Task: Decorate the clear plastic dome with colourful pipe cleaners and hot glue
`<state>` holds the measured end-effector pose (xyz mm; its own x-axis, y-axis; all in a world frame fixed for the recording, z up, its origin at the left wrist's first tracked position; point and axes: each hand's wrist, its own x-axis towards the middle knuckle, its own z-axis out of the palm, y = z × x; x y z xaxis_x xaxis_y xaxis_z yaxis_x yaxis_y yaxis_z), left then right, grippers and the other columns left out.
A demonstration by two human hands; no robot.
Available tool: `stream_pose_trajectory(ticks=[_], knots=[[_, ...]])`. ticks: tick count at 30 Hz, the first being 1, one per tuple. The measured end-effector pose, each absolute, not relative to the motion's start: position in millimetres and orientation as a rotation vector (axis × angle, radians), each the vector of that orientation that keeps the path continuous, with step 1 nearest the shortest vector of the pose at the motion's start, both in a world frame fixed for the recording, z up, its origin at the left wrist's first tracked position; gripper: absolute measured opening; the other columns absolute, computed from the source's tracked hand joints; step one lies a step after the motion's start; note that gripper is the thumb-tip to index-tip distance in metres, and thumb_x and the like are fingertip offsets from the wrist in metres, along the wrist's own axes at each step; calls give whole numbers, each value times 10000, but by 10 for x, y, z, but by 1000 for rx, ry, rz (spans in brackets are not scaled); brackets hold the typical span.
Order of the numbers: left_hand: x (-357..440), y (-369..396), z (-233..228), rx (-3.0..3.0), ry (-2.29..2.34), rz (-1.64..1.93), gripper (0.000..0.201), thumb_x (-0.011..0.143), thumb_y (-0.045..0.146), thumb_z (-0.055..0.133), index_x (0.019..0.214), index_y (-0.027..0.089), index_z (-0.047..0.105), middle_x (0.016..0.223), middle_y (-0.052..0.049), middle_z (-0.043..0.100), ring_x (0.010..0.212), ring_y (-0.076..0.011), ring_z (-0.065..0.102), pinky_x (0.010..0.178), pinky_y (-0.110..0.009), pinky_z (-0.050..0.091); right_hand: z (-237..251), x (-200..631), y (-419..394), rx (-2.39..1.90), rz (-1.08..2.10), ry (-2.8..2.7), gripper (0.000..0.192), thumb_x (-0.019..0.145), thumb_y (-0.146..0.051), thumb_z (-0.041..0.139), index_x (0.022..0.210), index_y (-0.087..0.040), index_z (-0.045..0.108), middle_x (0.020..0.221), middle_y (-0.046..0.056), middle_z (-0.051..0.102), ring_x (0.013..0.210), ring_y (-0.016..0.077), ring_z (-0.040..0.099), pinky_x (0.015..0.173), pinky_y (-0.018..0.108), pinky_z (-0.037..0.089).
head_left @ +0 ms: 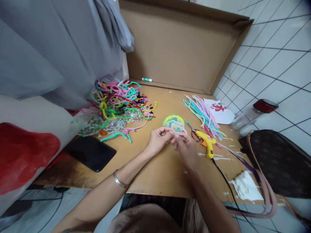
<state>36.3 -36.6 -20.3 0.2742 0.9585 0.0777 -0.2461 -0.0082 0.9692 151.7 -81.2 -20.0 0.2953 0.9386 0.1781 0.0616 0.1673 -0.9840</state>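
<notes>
Bare forearms extend over the table; left hand and right hand pinch 1 pink loop near the yellow-rimmed disc, its long axis running left to right, rounded end pointing right.

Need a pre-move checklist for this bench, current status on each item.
1. Left hand and right hand both have a grip on the pink loop: ok.
2. Yellow-rimmed disc on the table, just beyond the hands: ok.
3. Yellow glue gun probably within easy reach, right of the right hand: ok.
4. Glue gun hot: cannot tell.
5. Black cord clear of the right forearm: ok.
6. Tabletop by the gun clean: not ok, whitish streaks there.
</notes>
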Motion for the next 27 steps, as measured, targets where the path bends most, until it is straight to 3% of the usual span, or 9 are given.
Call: stream_pose_trajectory(ticks=[4,14,21,27], knots=[[356,-356,-178,1160,795,1151,293,683,415,720,670,133,637,481,38,533,436,-50,384,461,-197,288,-202,1512,-795,-1213,876,-1057,256,708,-411,678,812,-178,672,602,-7,640,476,98,483,464,227,389],[342,-337,-145,999,693,1105,324,617,411,757,614,138,583,509,42,511,429,-30,353,432,-189,224,-189,1493,-817,-1235,750,-1100,205,718,-391,676,777,-196,692,635,2,658,558,128,530,564,262,428],[350,-334,-155,1019,734,1183,323,645,403,748,611,146,555,479,71,440,418,-24,319,438,-189,208,-186,1489,-826,-1267,784,-1111,235,725,-419,662,725,-184,656,590,-17,591,528,105,465,516,234,368],[333,-307,-158,950,649,1160,388,600,445,795,633,132,567,541,60,476,440,-16,333,431,-182,207,-177,1502,-828,-1272,780,-1099,241,721,-425,665,732,-185,646,597,-16,579,536,108,457,519,237,359]])
